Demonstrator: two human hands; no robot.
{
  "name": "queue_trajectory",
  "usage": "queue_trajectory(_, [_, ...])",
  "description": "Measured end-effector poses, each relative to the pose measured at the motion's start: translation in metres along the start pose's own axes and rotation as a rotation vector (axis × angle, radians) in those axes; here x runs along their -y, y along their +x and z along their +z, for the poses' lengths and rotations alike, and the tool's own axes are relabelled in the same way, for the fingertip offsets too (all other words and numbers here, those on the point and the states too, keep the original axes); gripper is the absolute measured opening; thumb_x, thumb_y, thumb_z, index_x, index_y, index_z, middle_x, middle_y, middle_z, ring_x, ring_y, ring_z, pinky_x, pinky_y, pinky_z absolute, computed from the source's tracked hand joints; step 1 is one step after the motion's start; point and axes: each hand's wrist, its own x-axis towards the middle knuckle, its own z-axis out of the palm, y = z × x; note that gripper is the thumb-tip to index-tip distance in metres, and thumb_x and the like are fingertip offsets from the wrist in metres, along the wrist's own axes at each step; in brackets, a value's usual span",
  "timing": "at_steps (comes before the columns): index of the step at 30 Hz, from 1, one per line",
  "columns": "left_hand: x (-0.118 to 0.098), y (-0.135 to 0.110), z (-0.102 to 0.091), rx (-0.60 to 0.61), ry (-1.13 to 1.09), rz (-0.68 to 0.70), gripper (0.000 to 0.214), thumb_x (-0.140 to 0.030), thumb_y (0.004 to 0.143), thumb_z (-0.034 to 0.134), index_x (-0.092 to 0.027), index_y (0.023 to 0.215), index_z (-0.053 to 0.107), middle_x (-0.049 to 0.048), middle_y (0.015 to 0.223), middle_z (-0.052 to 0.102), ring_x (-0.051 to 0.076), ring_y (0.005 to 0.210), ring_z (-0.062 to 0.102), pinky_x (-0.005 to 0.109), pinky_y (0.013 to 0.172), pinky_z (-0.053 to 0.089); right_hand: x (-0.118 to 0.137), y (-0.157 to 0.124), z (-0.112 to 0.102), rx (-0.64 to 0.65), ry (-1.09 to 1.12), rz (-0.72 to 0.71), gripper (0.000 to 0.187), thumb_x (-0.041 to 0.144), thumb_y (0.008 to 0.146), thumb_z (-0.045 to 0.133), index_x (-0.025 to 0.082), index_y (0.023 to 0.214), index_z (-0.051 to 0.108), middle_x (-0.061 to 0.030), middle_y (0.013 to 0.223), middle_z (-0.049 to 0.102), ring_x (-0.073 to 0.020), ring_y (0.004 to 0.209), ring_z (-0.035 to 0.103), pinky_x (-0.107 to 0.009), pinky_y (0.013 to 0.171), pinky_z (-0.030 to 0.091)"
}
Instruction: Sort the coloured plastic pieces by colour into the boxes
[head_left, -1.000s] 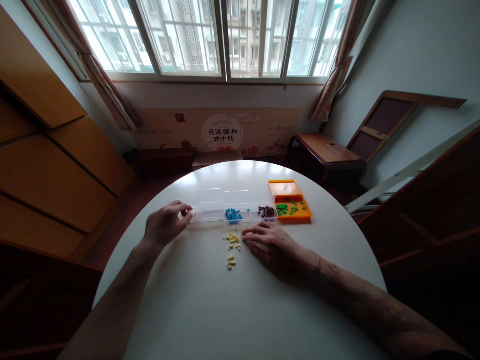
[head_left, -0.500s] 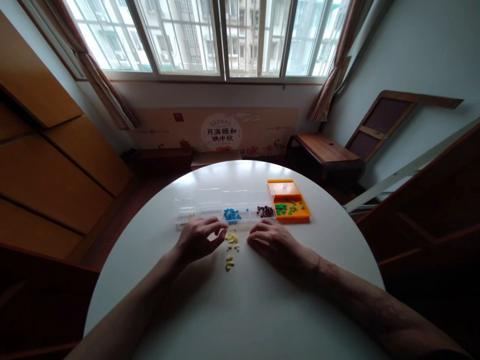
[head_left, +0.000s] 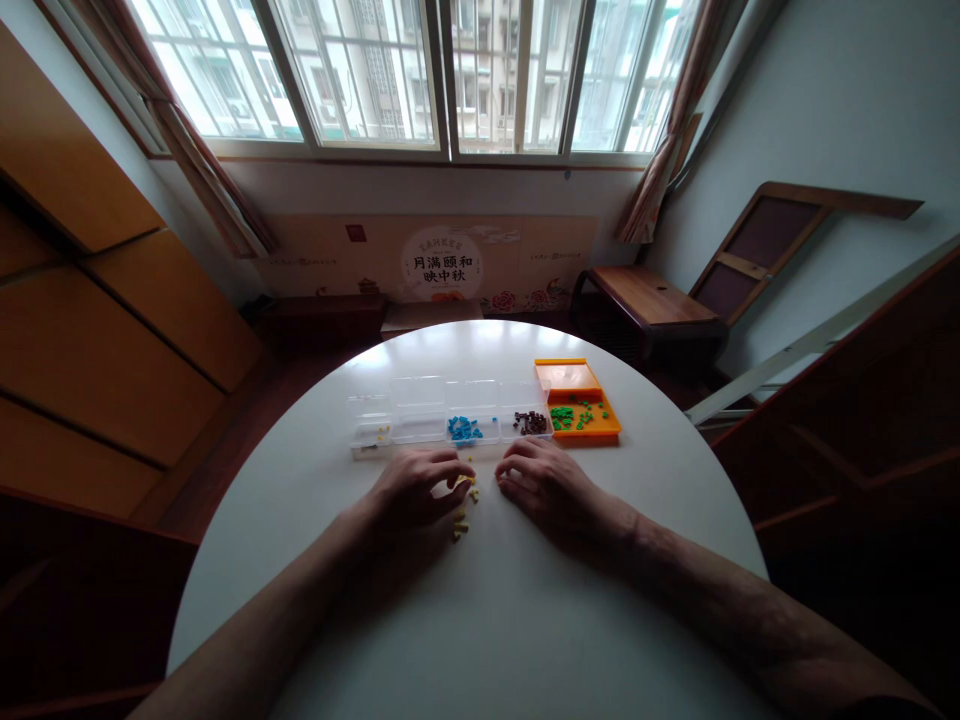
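A small heap of yellow pieces (head_left: 460, 520) lies on the round white table (head_left: 480, 620), partly hidden under my left hand (head_left: 416, 488). Its fingers curl down and pinch together on the heap's top pieces. My right hand (head_left: 541, 482) rests on the table just right of the heap, fingers loosely spread, holding nothing. Behind both hands stands a clear compartment box (head_left: 420, 408). It holds blue pieces (head_left: 465, 430), brown pieces (head_left: 532, 423) and a few yellow ones (head_left: 381, 432) in the left cell.
An orange tray (head_left: 570, 376) with green pieces (head_left: 571, 416) stands right of the clear box. The table edge curves away on both sides. Beyond it are a low wooden bench (head_left: 652, 298), wooden cabinets on the left and a window wall.
My left hand moved from the box's left cell rightward and down onto the yellow heap, closing its fingers there. My right hand barely shifted.
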Motion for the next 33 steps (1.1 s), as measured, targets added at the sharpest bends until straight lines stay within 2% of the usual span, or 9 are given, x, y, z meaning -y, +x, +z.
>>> queue_trajectory(3, [-0.001, 0.0, 0.0, 0.023, -0.02, -0.016, 0.018, -0.028, 0.103, 0.063, -0.024, 0.104, 0.08, 0.0044, 0.089, 0.077, 0.014, 0.071, 0.068, 0.025, 0.067, 0.053, 0.0, 0.0, 0.001, 0.007, 0.005, -0.011, 0.013, 0.024, 0.109, 0.063, 0.022, 0.099, 0.071, -0.0073, 0.104, 0.072, -0.0213, 0.094, 0.065, -0.036, 0.088, 0.055])
queue_trajectory(6, [-0.007, 0.004, 0.0, -0.006, -0.075, -0.065, 0.018, -0.03, 0.104, 0.064, -0.023, 0.103, 0.081, 0.0053, 0.088, 0.077, 0.014, 0.071, 0.067, 0.025, 0.067, 0.052, -0.002, 0.0, 0.002, -0.035, 0.032, -0.03, 0.011, 0.023, 0.109, 0.063, 0.022, 0.102, 0.07, -0.007, 0.106, 0.072, -0.0209, 0.095, 0.066, -0.035, 0.087, 0.055])
queue_trajectory(11, [-0.024, 0.013, 0.004, -0.059, -0.39, -0.215, 0.024, -0.039, 0.105, 0.069, -0.02, 0.101, 0.082, 0.0042, 0.081, 0.071, 0.011, 0.063, 0.058, 0.023, 0.06, 0.047, 0.0, 0.002, 0.002, -0.159, 0.093, -0.093, 0.006, 0.025, 0.109, 0.066, 0.023, 0.11, 0.071, -0.0065, 0.106, 0.074, -0.0205, 0.098, 0.069, -0.035, 0.088, 0.056])
queue_trajectory(16, [-0.034, 0.018, 0.011, -0.069, -0.593, -0.283, 0.024, -0.039, 0.103, 0.073, -0.018, 0.1, 0.083, 0.0037, 0.081, 0.071, 0.01, 0.063, 0.054, 0.022, 0.058, 0.043, 0.005, 0.003, -0.003, -0.208, 0.096, -0.112, 0.009, 0.026, 0.11, 0.065, 0.023, 0.111, 0.073, -0.0068, 0.105, 0.075, -0.0199, 0.097, 0.07, -0.035, 0.087, 0.057])
queue_trajectory(24, [-0.031, 0.021, 0.01, -0.065, -0.708, -0.328, 0.031, -0.046, 0.102, 0.073, -0.017, 0.104, 0.085, 0.0074, 0.085, 0.077, 0.012, 0.065, 0.058, 0.023, 0.059, 0.046, 0.009, 0.005, -0.005, -0.217, 0.099, -0.145, 0.006, 0.026, 0.109, 0.067, 0.023, 0.111, 0.073, -0.0072, 0.104, 0.075, -0.0199, 0.095, 0.071, -0.035, 0.085, 0.058])
queue_trajectory(30, [-0.031, 0.019, 0.015, -0.022, -0.715, -0.391, 0.034, -0.049, 0.099, 0.077, -0.016, 0.098, 0.083, 0.0035, 0.076, 0.072, 0.009, 0.058, 0.051, 0.021, 0.053, 0.04, 0.009, 0.006, -0.006, -0.206, 0.122, -0.147, 0.006, 0.027, 0.107, 0.071, 0.023, 0.103, 0.069, -0.0055, 0.1, 0.075, -0.0183, 0.09, 0.07, -0.032, 0.082, 0.057])
queue_trajectory(33, [-0.031, 0.019, 0.012, -0.025, -0.688, -0.354, 0.031, -0.046, 0.1, 0.075, -0.016, 0.097, 0.081, 0.0038, 0.078, 0.072, 0.01, 0.06, 0.054, 0.022, 0.055, 0.043, 0.008, 0.006, -0.006, -0.196, 0.127, -0.136, 0.01, 0.03, 0.106, 0.072, 0.023, 0.1, 0.068, -0.0052, 0.099, 0.075, -0.0182, 0.089, 0.07, -0.032, 0.081, 0.057])
